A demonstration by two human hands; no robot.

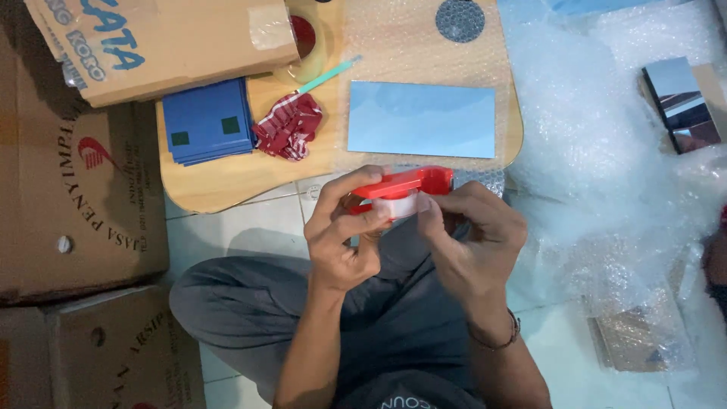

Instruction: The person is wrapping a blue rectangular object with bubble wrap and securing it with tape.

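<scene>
Head cam, looking down at a person sitting cross-legged on a tiled floor. Both hands are up in front of the lap w/ a red tape dispenser [401,191] between them. Left hand [344,235] is wrapped round its left end, fingers [363,222] curled shut on the body and the clear roll. Right hand [473,235] grips the other side, fingers closed, thumb pressed at the roll's edge, looks like it's picking for the tape end. No strip pulled free that I can see.

Just beyond the hands sits a low wooden bench [227,182], its right half covered w/ bubble wrap [401,45]. A light blue rectangular sheet [421,119] lies flat on the wrap, unwrapped and untaped, so by my read the packing of it isn't begun, only laid out. Left of it: a crumpled red-and-white cloth [289,125], a stack of dark blue cards [208,121], a big roll of clear tape [307,42] w/ a teal pen [327,76] by it. Cardboard boxes [76,167] to the left, more loose bubble wrap on the floor at right, mirror-like panels [681,102] on it.
</scene>
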